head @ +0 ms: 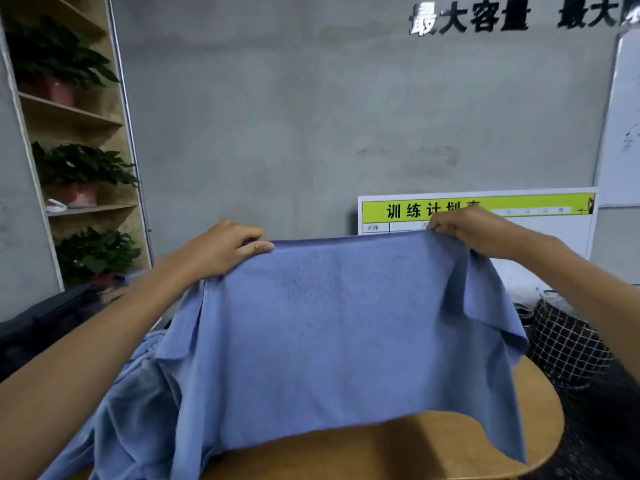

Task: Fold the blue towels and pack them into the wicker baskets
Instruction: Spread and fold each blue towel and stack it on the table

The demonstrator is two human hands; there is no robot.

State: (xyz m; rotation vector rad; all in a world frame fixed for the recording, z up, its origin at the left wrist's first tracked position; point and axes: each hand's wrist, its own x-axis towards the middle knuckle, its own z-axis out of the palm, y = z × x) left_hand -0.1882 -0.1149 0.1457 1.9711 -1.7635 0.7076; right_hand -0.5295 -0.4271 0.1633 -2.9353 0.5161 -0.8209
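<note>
- Left hand (pixel 227 245) pinched the top left corner of a blue towel (pixel 332 327), thumb laid flat on the near face, other fingers curled behind the edge.
- Right hand (pixel 467 228) gripped the top right corner the same way, fingers bunched over the hem, knuckles toward the camera.
- Both forearms reached forward and up; towel was held lifted and spread between the two hands, top edge nearly level and taut.
- Towel hung down as a broad sheet; both side edges folded back behind it, lower hem hung loose just above the wooden table (pixel 433 448).
- More blue towels (pixel 114 420) lay crumpled in a heap at lower left, under the left forearm, partly hidden by the held one.
- Table edge curved round on the right side.
- Dark bin with a white grid pattern (pixel 568 344) sat right of the table, past the right forearm; material could not be told.
- White board with a yellow-green header and Chinese text (pixel 485 209) leaned on the grey wall behind the right hand.
- Wooden shelf unit (pixel 86 116) at far left held three potted plants (pixel 81 168).
</note>
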